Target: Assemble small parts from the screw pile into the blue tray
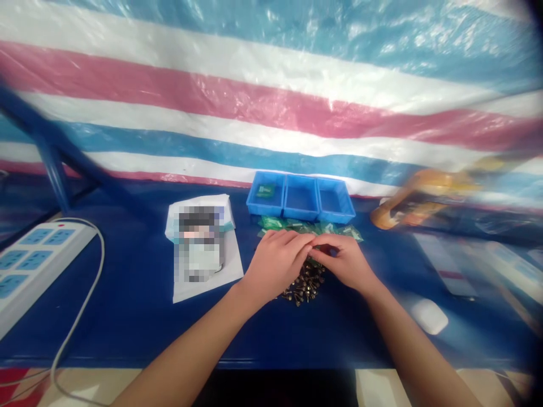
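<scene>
My left hand [275,265] and my right hand [343,261] meet over the middle of the blue table, their fingertips almost touching. Whatever lies between the fingertips is too small and hidden to name, though a bit of green shows just below them. Under the hands lies a heap of small dark components with brass-coloured leads [304,287]. Beyond the fingertips, a row of small green packets [309,226] lies against a blue three-compartment plastic tray [300,196]. A green circuit board [266,190] sits in the tray's left compartment.
Left of my hands lies a white sheet [207,282] under a pixelated, blurred item. A white power strip [38,254] and its cable are at far left, and a white computer mouse [428,315] at right. A blurred orange object [424,198] stands against the striped plastic backdrop.
</scene>
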{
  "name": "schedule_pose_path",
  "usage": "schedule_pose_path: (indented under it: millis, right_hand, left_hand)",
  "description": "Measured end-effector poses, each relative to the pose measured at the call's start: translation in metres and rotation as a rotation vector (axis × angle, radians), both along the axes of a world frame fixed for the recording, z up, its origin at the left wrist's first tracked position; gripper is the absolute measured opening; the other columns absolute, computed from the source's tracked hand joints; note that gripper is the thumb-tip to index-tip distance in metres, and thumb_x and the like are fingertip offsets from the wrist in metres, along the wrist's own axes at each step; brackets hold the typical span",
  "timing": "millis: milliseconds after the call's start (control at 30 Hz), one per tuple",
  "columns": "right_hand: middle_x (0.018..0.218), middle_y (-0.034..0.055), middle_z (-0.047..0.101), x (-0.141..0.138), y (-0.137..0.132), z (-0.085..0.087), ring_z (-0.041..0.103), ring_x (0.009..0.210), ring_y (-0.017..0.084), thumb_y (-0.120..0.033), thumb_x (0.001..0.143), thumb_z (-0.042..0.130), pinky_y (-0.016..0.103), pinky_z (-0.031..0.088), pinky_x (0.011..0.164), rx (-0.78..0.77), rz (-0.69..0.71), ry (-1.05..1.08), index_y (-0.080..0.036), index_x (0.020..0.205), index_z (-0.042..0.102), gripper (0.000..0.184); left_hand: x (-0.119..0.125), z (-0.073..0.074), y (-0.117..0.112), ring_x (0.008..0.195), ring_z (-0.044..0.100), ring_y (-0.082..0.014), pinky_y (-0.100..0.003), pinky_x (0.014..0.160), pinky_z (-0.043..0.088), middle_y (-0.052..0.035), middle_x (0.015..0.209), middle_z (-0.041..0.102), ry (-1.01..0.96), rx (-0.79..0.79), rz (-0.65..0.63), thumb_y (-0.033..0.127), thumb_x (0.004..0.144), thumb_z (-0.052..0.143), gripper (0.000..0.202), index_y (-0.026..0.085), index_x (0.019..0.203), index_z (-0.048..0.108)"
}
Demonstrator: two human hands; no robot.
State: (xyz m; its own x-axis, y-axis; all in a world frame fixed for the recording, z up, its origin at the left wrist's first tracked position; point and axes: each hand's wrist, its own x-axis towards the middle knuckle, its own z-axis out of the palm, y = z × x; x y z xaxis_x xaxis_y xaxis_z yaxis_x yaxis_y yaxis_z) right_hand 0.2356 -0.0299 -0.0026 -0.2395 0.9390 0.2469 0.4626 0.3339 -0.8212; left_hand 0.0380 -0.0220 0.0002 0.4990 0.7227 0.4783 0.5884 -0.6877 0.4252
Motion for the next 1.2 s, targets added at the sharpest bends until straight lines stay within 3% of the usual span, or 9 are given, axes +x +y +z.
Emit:
schedule_pose_path:
  millis: [200,367,567,667,800,1000,1200]
  right_hand:
    - [0.08,0.0031,0.074,-0.007,-0.001,-0.002,0.057,0.06,0.013,-0.036,0.084,0.073,0.026,0.047,0.056,0.038,-0.055,0.103,-0.021,0.089,0.076,0.017]
    - [0.081,0.0035,0.073,-0.009,-0.002,-0.005,0.057,0.059,0.012,-0.039,0.083,0.073,0.026,0.046,0.054,0.077,-0.072,0.157,-0.02,0.089,0.074,0.021]
    - [0.1,0.0067,0.075,0.004,0.005,-0.011,0.067,0.08,0.018,-0.037,0.088,0.068,0.031,0.055,0.071,0.154,-0.158,0.066,-0.021,0.106,0.074,0.025]
    - [0.096,0.0066,0.075,0.008,0.009,-0.015,0.068,0.08,0.019,-0.039,0.087,0.069,0.032,0.055,0.072,0.176,-0.235,0.047,-0.021,0.096,0.075,0.021]
    - [0.084,0.0047,0.073,0.006,0.009,-0.018,0.065,0.074,0.018,-0.039,0.086,0.071,0.031,0.054,0.069,0.161,-0.238,0.044,-0.021,0.083,0.073,0.018]
    - [0.082,0.0043,0.07,0.004,0.005,-0.024,0.064,0.074,0.017,-0.037,0.09,0.064,0.029,0.052,0.069,0.189,-0.256,0.039,-0.019,0.081,0.069,0.02]
    - [0.089,0.0065,0.071,0.006,0.007,-0.03,0.065,0.081,0.019,-0.038,0.09,0.065,0.032,0.053,0.074,0.198,-0.292,0.043,-0.019,0.09,0.07,0.02]
  left_hand:
    - [-0.001,-0.004,0.001,0.094,0.069,-0.0167,-0.033,0.084,0.05,-0.0013,0.102,0.075,-0.188,-0.015,-0.005,0.024,0.098,0.054,0.019,0.024,0.109,0.069]
    - [-0.001,0.002,-0.001,0.092,0.069,-0.0148,-0.028,0.082,0.053,-0.0024,0.098,0.075,-0.299,0.021,-0.033,0.022,0.096,0.056,0.015,0.021,0.101,0.071]
    - [-0.007,0.009,0.0,0.089,0.069,-0.0145,-0.027,0.077,0.052,-0.0037,0.1,0.074,-0.274,-0.008,-0.023,0.024,0.097,0.054,0.017,0.021,0.102,0.07]
    - [-0.013,0.013,0.001,0.089,0.068,-0.0148,-0.027,0.078,0.052,-0.0034,0.1,0.074,-0.224,-0.02,-0.047,0.025,0.097,0.054,0.017,0.021,0.103,0.069]
    - [-0.015,0.018,-0.002,0.091,0.067,-0.0156,-0.028,0.082,0.051,-0.0038,0.099,0.073,-0.155,-0.035,-0.114,0.023,0.097,0.053,0.018,0.021,0.102,0.069]
    - [-0.013,0.025,-0.005,0.071,0.063,-0.0111,-0.023,0.068,0.046,0.0013,0.078,0.068,-0.083,-0.15,-0.246,0.018,0.091,0.055,0.017,0.022,0.085,0.071]
    - [-0.016,0.02,0.001,0.069,0.063,-0.0116,-0.023,0.063,0.042,0.0023,0.075,0.068,0.036,-0.156,-0.226,0.017,0.088,0.057,0.017,0.023,0.08,0.07]
